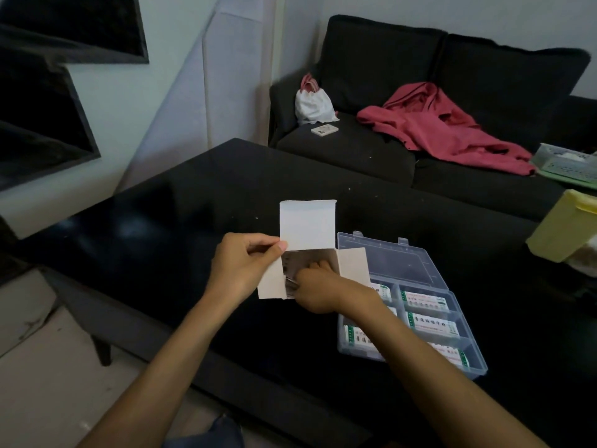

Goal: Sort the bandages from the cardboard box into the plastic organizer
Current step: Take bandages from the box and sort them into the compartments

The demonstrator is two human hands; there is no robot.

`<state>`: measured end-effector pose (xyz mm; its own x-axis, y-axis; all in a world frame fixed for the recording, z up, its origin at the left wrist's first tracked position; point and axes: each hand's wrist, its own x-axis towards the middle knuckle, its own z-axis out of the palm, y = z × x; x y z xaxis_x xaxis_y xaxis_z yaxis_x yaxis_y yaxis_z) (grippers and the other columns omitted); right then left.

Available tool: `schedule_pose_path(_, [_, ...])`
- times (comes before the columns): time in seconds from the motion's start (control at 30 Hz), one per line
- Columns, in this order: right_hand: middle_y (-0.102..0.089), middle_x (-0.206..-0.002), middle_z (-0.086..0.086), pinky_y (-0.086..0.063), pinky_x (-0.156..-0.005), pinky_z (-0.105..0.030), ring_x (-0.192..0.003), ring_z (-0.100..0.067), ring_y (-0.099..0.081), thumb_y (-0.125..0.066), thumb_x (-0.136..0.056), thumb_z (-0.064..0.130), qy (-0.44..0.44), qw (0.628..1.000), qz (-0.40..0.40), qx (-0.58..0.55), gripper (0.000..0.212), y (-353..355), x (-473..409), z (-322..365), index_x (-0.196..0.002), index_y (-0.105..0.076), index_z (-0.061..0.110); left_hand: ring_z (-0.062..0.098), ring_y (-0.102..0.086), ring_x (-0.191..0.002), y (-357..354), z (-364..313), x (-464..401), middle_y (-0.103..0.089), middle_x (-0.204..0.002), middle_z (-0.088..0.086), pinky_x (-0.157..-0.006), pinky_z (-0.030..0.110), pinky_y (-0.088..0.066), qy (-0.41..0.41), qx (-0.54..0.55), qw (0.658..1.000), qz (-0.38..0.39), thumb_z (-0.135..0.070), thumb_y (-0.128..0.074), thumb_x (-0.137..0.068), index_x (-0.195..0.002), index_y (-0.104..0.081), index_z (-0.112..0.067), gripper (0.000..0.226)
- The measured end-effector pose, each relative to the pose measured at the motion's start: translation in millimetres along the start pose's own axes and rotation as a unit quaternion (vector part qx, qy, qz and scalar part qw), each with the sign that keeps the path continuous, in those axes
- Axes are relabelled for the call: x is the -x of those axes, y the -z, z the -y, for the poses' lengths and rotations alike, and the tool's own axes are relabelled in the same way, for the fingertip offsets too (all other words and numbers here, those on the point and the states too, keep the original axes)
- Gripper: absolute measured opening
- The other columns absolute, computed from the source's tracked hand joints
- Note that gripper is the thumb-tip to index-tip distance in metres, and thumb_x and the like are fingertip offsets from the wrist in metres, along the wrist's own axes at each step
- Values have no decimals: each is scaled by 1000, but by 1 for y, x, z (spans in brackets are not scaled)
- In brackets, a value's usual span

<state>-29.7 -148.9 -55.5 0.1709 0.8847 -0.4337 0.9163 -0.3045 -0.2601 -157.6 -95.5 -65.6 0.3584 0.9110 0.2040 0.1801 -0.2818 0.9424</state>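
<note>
Holding the open white cardboard box (307, 247) above the glossy black table (193, 202), the left hand (240, 270) pinches a side flap; the right hand (315, 286) reaches inside, its grip hidden. Bandages could spill beside the clear plastic organizer (416, 270) if the box tips.

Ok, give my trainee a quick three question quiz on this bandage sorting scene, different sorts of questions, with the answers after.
1. True or false: the plastic organizer has its lid open.
2. Which hand reaches into the cardboard box: A the left hand, B the right hand?
3. Fill in: bandage packs lie in the organizer's ____.

Key: 1 true; 2 B; 3 compartments.
</note>
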Motion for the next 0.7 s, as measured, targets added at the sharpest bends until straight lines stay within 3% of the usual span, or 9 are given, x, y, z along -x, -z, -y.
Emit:
schedule_pose_path(0.07, [-54,-116,-19,-37,-83,-28,-104,-29,-52,-39,-97,12,20,999,27,-31,31,4,5,0,-122,-52,-2,6,-67,-85,0,0,0,-71,-82,-8,-83,28,-53,1,2,1000,-1,-18,-72,-81,-92,-76,-15,11])
schedule_pose_path(0.13, [-55,-89,-9,-37,-70,-26,-78,-19,-50,-40,-99,17,34,997,29,-58,24,9,9,-3,-105,-58,2,5,-67,-84,0,0,0,-71,-82,-8,-82,26,-52,6,10,1000,3,-17,-72,-81,-91,-76,-15,10])
schedule_pose_path(0.2, [-50,-74,-2,-36,-63,-24,-66,-14,-45,-46,-98,21,40,997,16,-71,20,13,12,-7,-86,-55,7,3,-66,-83,-1,-2,1,-70,-82,-9,-81,23,-51,14,22,1000,15,-16,-72,-81,-92,-75,-15,11])
schedule_pose_path(0.27, [-55,-80,-6,-41,-69,-26,-72,-16,-50,-50,-95,20,49,996,-6,-80,19,15,12,-10,-87,-56,4,2,-66,-83,-3,-2,1,-70,-83,-11,-80,21,-51,17,23,999,21,-16,-71,-82,-93,-75,-15,12])
schedule_pose_path(0.33, [-62,-102,-12,-47,-81,-30,-88,-22,-58,-55,-93,20,64,992,-54,-93,24,15,10,-11,-106,-60,1,4,-67,-83,-3,-1,0,-72,-84,-9,-80,23,-51,19,30,999,7,-17,-71,-82,-92,-75,-16,11])
schedule_pose_path(0.53, [-51,-133,-10,-49,-88,-30,-113,-23,-54,-55,-93,11,125,977,-128,-118,34,20,19,-13,-127,-50,11,5,-66,-81,0,2,-8,-72,-90,0,-72,19,-50,46,56,996,-45,-17,-71,-83,-97,-74,-10,16])
schedule_pose_path(0.7, [-58,-128,-9,-51,-75,-21,-109,-18,-58,-57,-93,14,143,959,-177,-169,31,20,24,-22,-123,-56,10,5,-63,-77,1,-1,-7,-70,-90,1,-60,14,-49,101,99,989,-37,-16,-70,-84,-104,-71,-7,23])
